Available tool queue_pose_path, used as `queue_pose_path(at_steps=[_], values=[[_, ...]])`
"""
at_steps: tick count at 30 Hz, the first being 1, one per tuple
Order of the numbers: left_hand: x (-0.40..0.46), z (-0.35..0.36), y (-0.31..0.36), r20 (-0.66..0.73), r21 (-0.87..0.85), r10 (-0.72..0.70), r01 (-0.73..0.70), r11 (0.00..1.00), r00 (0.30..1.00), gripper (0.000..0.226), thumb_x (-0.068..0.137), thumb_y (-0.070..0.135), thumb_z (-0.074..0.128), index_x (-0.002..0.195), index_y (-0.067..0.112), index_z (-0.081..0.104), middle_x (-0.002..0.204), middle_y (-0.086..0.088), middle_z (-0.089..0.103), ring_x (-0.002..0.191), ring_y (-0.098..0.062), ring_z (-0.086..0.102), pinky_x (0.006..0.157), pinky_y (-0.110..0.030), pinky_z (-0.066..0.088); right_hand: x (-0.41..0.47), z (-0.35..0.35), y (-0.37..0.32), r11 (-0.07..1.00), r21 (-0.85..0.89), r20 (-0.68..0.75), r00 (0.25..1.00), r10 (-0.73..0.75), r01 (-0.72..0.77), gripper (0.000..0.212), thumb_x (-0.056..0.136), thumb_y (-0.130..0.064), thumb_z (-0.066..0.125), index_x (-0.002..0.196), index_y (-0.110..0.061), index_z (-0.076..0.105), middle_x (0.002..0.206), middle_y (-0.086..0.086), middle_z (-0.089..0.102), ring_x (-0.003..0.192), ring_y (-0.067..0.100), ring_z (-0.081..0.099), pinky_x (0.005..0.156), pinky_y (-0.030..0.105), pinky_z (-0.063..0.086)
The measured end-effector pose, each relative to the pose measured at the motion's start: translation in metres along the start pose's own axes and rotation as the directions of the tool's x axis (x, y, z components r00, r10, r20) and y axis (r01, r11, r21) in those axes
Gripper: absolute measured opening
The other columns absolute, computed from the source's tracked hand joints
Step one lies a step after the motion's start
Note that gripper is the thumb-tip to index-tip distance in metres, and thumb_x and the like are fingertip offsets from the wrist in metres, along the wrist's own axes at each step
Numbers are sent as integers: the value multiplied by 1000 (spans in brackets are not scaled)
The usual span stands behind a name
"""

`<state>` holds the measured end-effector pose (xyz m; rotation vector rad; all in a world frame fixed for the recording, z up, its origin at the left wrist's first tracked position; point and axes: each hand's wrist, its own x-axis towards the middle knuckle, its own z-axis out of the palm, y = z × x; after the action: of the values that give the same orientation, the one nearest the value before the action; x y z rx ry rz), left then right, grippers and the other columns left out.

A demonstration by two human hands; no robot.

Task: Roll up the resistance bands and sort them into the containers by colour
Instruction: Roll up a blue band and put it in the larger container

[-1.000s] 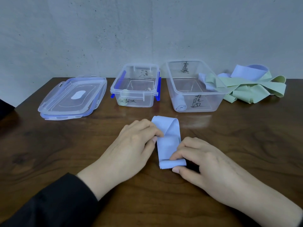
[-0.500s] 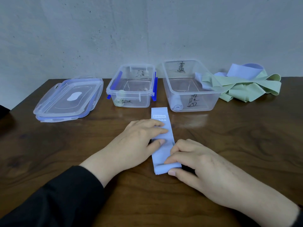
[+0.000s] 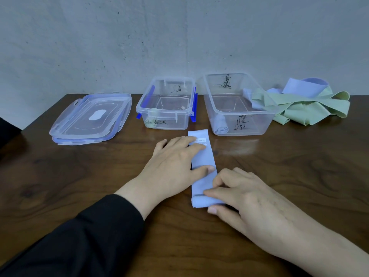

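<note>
R hand (image 3: 245,198) sits nearest, fingers curled, pinching the near end of the blue band (image 3: 203,170) where it's folded over on itself. L hand (image 3: 175,164) lies flat on the band's middle & far part, fingers straight, pressing it to the tabletop (image 3: 299,176). Band lies flat, long axis running away from the person toward the boxes, far end just short of the gap btwn them, w/ a small white label there. Beyond: small clear box (image 3: 166,104) w/ blue clips, a pale rolled band inside; big clear box (image 3: 237,104) to its right w/ a blue roll at the front. Lids (image 3: 89,118) stacked far left. Heap of green & blue bands (image 3: 307,104) far right, one draped over the big box's rim.
</note>
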<state>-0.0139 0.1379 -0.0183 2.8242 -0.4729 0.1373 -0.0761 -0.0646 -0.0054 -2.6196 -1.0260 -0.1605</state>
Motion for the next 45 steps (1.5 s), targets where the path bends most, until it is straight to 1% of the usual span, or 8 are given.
queue_pose_path(at_steps=[12, 18, 22, 27, 31, 35, 38, 45], values=[[1, -4, -6, -116, 45, 52, -47, 998, 992, 49, 94, 55, 44, 137, 33, 50, 146, 10, 39, 138, -9, 29, 116, -42, 17, 0, -4, -1, 998, 60, 70, 997, 23, -27, 30, 96, -48, 36, 104, -41, 64, 96, -24, 47, 87, 2, 46, 78, 24, 44], [5, -1, -6, -76, 16, 164, -164, 986, 983, 40, 99, 39, 48, 138, 32, 50, 154, 10, 31, 145, -9, 17, 117, -37, 11, 2, -3, 1, 990, 137, 45, 998, 32, -38, 25, 92, -52, 39, 105, -43, 58, 89, -28, 47, 90, 0, 48, 83, 23, 42], [7, 1, -9, -28, -1, 101, -101, 995, 995, 40, 101, 41, 40, 140, 35, 47, 152, 16, 35, 144, -3, 16, 118, -37, 7, 1, -3, 2, 990, 139, -15, 999, 33, -30, 25, 94, -48, 42, 98, -40, 65, 93, -23, 52, 88, 7, 52, 80, 23, 44], [7, 1, -10, -20, -36, 79, -79, 996, 997, 39, 102, 38, 39, 141, 36, 46, 152, 18, 35, 144, -1, 15, 119, -37, 7, 2, 2, 8, 995, 92, -16, 999, 47, -46, 36, 85, -56, 54, 113, -37, 67, 97, -22, 48, 86, 3, 46, 78, 26, 49], [8, 0, -9, -58, -60, 101, -104, 993, 993, 35, 102, 32, 42, 136, 33, 53, 150, 15, 40, 143, -2, 20, 117, -35, 10, 8, 5, 11, 993, 114, -10, 999, 39, -37, 30, 89, -53, 48, 111, -39, 63, 95, -26, 47, 87, 0, 48, 82, 27, 46], [2, -12, -5, -253, -197, 99, -151, 969, 962, 19, 99, 26, 50, 110, 27, 65, 118, 13, 61, 117, -5, 50, 103, -39, 35, 10, 0, 14, 985, 165, -3, 999, 44, -42, 18, 90, -50, 53, 101, -40, 63, 94, -25, 53, 91, 5, 52, 83, 23, 43], [-12, -26, 3, -323, -211, 122, -197, 958, 938, 10, 96, 26, 52, 93, 25, 61, 94, 13, 58, 94, -10, 54, 86, -38, 44, 10, 1, 15, 985, 163, -39, 997, 71, -63, 25, 91, -49, 53, 105, -37, 69, 96, -22, 50, 94, 7, 51, 82, 20, 43], [-52, -29, 10, -79, -31, 256, -259, 965, 963, 25, 87, 57, 53, 94, 34, 62, 89, 18, 50, 81, -6, 48, 77, -28, 41, 18, 2, 18, 979, 193, -29, 997, 72, -66, 31, 93, -50, 44, 102, -34, 69, 90, -21, 50, 89, 5, 52, 80, 24, 43]])
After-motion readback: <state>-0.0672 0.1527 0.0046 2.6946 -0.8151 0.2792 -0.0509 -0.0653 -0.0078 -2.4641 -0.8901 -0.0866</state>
